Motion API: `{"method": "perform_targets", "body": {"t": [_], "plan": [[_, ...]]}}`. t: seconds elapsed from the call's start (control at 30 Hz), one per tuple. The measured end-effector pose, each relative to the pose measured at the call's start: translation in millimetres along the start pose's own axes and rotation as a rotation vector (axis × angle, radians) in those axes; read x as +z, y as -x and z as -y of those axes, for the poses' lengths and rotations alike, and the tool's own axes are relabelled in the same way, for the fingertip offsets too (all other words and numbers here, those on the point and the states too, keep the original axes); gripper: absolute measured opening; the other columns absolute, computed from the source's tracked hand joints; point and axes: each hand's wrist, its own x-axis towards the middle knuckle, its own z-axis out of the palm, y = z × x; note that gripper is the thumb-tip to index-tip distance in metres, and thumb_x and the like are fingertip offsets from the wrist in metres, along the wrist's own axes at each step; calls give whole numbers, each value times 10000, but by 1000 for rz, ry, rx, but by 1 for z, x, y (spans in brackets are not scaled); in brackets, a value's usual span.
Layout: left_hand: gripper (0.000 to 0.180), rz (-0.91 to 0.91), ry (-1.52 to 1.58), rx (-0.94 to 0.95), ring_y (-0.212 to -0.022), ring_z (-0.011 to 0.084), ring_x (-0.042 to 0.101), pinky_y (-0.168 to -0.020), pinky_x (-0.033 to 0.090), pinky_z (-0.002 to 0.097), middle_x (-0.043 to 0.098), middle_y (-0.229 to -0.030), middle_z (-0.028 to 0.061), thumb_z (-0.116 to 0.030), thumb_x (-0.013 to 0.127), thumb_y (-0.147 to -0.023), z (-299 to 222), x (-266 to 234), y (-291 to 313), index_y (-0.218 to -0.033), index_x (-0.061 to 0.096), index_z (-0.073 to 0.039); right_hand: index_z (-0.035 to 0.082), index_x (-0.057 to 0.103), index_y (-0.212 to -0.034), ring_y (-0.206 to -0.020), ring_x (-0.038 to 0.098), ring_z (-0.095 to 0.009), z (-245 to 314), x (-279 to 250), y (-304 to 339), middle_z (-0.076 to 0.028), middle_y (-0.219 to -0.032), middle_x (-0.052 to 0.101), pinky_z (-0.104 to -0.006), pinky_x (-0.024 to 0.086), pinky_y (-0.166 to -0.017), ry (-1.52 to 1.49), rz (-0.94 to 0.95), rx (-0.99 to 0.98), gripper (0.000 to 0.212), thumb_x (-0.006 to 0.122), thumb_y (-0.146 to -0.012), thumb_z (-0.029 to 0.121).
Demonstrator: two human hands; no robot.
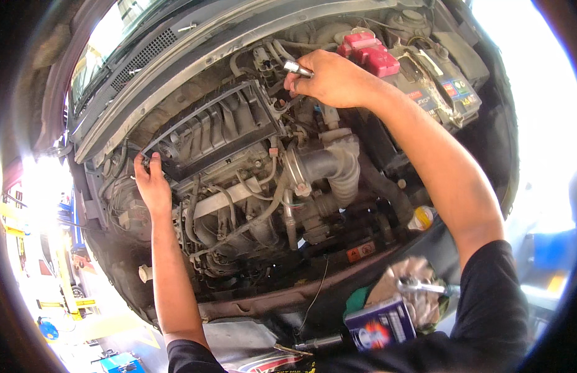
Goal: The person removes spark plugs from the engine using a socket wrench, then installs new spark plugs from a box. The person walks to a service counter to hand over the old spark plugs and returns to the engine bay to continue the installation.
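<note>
A black rectangular plastic housing with curved ribs lies across the engine. At its left end is my left hand, its thumb and fingers bent around the corner. Some of those fingertips are hidden against the housing. Past the housing's right end, my right hand is closed on a silver socket, which sticks out between thumb and fingers toward the upper left. Hoses and a connector lie just below that hand. A ribbed black intake hose bends down in front of it.
A battery with a red terminal cover sits at the far right. On the front edge lie a ratchet, a crumpled rag and a purple box. A yellow-and-white cap stands nearby. The metal cowl edge borders the back.
</note>
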Motion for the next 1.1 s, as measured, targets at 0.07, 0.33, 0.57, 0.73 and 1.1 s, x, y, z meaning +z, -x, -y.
{"method": "perform_targets", "body": {"t": [0.07, 0.33, 0.57, 0.73, 1.1], "plan": [[575, 48, -6, -36, -1030, 263, 600, -974, 431, 334, 659, -1123, 191, -358, 614, -987, 3, 1, -6, -1337, 519, 88, 39, 729, -1038, -941, 718, -256, 1, 2, 1, -140, -950, 750, -369, 525, -859, 40, -6, 19, 232, 632, -913, 209], [620, 49, -16, -36, -1046, 273, 605, -973, 435, 339, 658, -1132, 211, -385, 626, -972, 13, 11, -27, -1348, 521, 97, 22, 710, -1026, -924, 699, -362, 14, 8, 8, -207, -964, 724, -438, 528, -837, 164, -18, 15, 256, 654, -914, 244], [593, 19, -9, 3, -981, 258, 609, -933, 460, 351, 672, -1078, 211, -388, 649, -969, 12, 1, -15, -1311, 548, 86, 3, 696, -1042, -1017, 656, -432, 33, 3, 4, -256, -1044, 690, -469, 508, -887, 271, 61, 59, 314, 645, -929, 291], [603, 52, -1, 101, -968, 352, 680, -882, 504, 409, 701, -1039, 262, -461, 639, -970, -32, 10, -5, -1299, 574, 41, 17, 697, -1112, -942, 694, -275, 22, -23, 21, -159, -1012, 727, -391, 510, -835, 323, -30, 111, 338, 664, -921, 295], [472, 126, 4, 343, -1014, 356, 692, -886, 529, 431, 703, -1110, 230, -199, 673, -928, -116, -48, 15, -1349, 564, -17, 27, 626, -1221, -863, 664, -163, -3, -30, 9, -86, -1013, 737, -324, 466, -890, 502, -285, 85, 461, 649, -968, 413]]}}
